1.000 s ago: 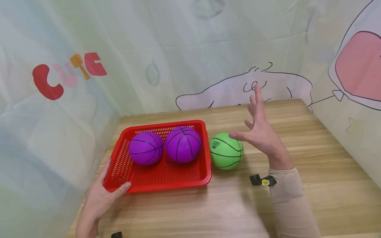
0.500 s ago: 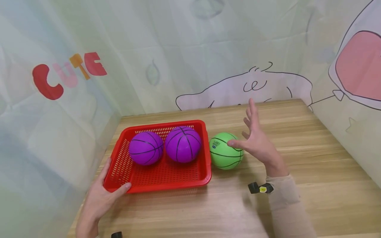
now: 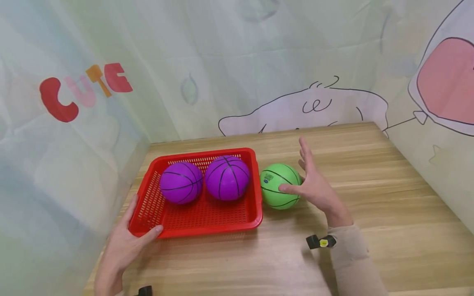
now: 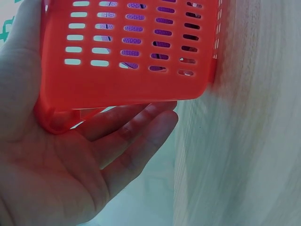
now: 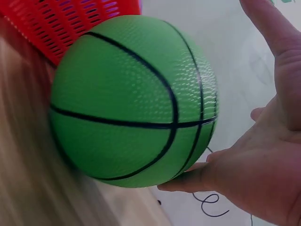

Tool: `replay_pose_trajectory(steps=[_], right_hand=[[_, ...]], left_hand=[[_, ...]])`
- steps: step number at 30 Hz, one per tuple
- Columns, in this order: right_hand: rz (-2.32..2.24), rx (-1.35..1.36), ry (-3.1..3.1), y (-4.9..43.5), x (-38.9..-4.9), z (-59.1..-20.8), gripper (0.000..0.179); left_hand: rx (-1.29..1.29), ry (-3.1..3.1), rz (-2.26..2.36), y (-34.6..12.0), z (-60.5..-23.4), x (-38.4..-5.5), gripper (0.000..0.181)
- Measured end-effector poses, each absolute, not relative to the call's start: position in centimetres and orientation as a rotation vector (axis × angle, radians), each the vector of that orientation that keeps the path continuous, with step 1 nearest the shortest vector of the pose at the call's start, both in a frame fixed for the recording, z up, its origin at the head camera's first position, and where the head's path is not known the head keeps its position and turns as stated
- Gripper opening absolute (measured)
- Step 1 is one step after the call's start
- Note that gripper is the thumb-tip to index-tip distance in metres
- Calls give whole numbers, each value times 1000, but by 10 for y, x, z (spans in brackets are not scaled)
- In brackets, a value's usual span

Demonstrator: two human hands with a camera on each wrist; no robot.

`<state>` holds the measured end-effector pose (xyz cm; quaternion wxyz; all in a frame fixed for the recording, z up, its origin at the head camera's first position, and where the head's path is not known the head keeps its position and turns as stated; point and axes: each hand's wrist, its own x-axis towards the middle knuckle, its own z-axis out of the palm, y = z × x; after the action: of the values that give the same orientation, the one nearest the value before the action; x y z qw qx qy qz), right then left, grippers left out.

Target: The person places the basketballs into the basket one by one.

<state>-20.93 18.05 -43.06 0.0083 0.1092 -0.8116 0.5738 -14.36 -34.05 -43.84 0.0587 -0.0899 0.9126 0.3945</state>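
Now the green mini basketball (image 3: pixel 275 176) sits just right of the red plastic basket (image 3: pixel 211 230), the right hand (image 3: pixel 317 189) spread wide around its right side, contact hard to tell. The left hand (image 3: pixel 124 246) grips the basket's near-left corner.

Three balls (image 3: pixel 227 178) — one basket (image 3: pixel 211 218), one table (image 3: pixel 392 213)

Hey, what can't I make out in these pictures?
Head view: the print on the green ball is too small to read.
Head view: the right hand hides part of that ball's right side.
Left wrist view: the wall of the red basket hides most of the purple contents.
Right wrist view: the basket is cut off by the top edge.
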Motion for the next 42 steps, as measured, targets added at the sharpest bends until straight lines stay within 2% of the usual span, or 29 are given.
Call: replay_pose_trajectory(steps=[12, 21, 31, 42], right_hand=[[1862, 301, -2581, 173, -207, -446, 139], [1887, 333, -2604, 172, -208, -454, 126], [1790, 315, -2654, 169, -213, -457, 131], [1768, 267, -2672, 165, -212, -452, 122]], left_hand=[[-268, 2763, 1221, -340, -439, -143, 128], [-240, 2766, 1237, -340, -438, -143, 128], [-238, 2776, 1244, -340, -439, -142, 127], [-206, 2805, 1253, -340, -440, -140, 125]])
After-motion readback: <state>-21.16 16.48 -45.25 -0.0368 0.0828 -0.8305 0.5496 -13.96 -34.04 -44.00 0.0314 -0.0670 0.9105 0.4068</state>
